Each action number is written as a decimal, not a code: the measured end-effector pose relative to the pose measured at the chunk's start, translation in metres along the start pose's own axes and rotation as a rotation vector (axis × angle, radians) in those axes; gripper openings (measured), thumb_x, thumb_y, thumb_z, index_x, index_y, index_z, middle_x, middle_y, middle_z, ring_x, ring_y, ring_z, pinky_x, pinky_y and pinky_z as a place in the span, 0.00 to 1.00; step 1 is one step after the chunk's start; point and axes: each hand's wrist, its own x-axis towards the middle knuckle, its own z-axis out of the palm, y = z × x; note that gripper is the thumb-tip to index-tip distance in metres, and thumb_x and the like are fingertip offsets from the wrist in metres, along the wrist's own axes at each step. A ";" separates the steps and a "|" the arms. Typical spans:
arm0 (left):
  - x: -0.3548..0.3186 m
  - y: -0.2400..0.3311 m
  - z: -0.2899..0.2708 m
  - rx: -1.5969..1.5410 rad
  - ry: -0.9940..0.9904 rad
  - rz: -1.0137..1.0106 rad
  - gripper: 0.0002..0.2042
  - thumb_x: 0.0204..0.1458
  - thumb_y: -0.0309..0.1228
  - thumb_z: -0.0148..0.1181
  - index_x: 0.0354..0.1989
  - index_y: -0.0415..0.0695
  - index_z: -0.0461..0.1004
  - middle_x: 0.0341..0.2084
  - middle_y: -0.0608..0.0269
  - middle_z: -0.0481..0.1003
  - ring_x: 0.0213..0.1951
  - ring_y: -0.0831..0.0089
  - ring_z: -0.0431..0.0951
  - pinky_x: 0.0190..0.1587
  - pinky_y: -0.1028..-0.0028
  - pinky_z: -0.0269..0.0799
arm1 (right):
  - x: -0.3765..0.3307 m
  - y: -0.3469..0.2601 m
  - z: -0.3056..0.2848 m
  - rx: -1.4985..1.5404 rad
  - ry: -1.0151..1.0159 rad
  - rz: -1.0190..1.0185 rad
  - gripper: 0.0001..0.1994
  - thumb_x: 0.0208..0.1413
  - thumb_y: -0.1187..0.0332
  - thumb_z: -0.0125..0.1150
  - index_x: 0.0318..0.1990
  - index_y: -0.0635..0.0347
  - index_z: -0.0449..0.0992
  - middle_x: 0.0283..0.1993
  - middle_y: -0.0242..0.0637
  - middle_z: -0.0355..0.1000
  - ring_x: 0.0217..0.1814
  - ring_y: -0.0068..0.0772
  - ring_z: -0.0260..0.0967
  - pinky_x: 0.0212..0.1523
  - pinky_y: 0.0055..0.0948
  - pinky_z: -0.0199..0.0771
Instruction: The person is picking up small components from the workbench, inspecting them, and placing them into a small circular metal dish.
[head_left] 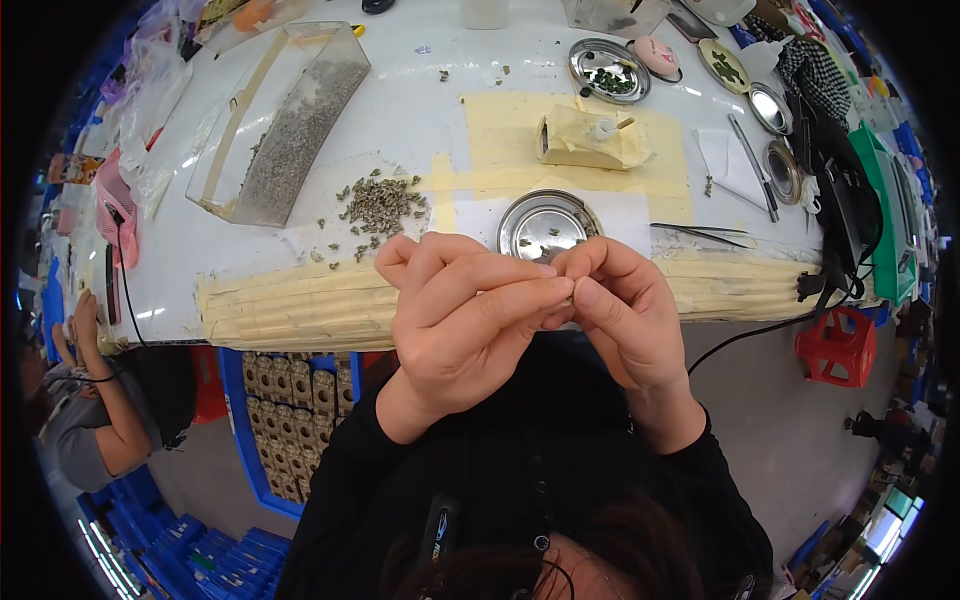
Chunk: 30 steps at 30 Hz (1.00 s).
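Observation:
Both hands meet above the padded table edge, fingertips pinched together. My left hand (465,315) has its thumb and index finger closed at the meeting point. My right hand (628,315) pinches at the same spot from the other side. A tiny part seems to sit between the fingertips, too small and covered to name. Just beyond the hands, a round metal dish (512,222) holds a few small greenish pieces on a white sheet. A loose pile of small grey-green parts (382,205) lies to the left, beyond my left hand.
A clear bin (312,125) of grey parts lies left. Ahead stands a taped block (590,140); tweezers (700,235) rest right. Farther back are a dish (605,92) of dark green pieces and a pink round object (656,56). Another person's arm (120,425) shows far left.

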 end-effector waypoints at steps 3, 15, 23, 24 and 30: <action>0.001 0.005 -0.002 0.129 0.008 0.040 0.15 0.31 0.26 0.70 0.33 0.50 0.82 0.32 0.78 0.78 0.32 0.76 0.69 0.41 0.70 0.48 | 0.000 0.000 0.000 -0.022 -0.007 -0.019 0.05 0.61 0.73 0.55 0.40 0.67 0.71 0.40 0.35 0.72 0.41 0.25 0.73 0.44 0.25 0.78; 0.005 0.005 0.003 0.201 -0.039 -0.048 0.11 0.37 0.23 0.70 0.31 0.50 0.80 0.27 0.75 0.77 0.31 0.75 0.70 0.40 0.72 0.51 | -0.002 -0.004 0.009 -0.401 0.187 -0.278 0.07 0.62 0.76 0.53 0.44 0.70 0.69 0.42 0.41 0.74 0.43 0.26 0.74 0.47 0.26 0.76; 0.007 0.003 0.005 0.347 -0.220 -0.134 0.08 0.39 0.26 0.69 0.30 0.51 0.80 0.28 0.76 0.74 0.34 0.75 0.69 0.42 0.70 0.49 | -0.003 -0.017 -0.006 -0.606 0.278 -0.535 0.06 0.61 0.77 0.53 0.42 0.70 0.71 0.40 0.40 0.74 0.42 0.24 0.72 0.47 0.23 0.72; 0.008 0.003 0.005 0.369 -0.238 -0.133 0.08 0.39 0.26 0.69 0.29 0.51 0.80 0.28 0.76 0.74 0.35 0.75 0.68 0.43 0.70 0.49 | -0.004 -0.017 -0.006 -0.615 0.281 -0.539 0.05 0.61 0.77 0.53 0.42 0.70 0.71 0.40 0.39 0.74 0.42 0.24 0.72 0.47 0.23 0.72; 0.009 -0.008 -0.010 0.258 -0.176 -0.191 0.07 0.41 0.28 0.69 0.30 0.49 0.80 0.29 0.74 0.74 0.35 0.76 0.68 0.45 0.71 0.49 | -0.004 -0.020 -0.011 -0.630 0.294 -0.563 0.05 0.61 0.77 0.54 0.42 0.70 0.72 0.38 0.39 0.75 0.41 0.23 0.72 0.46 0.23 0.72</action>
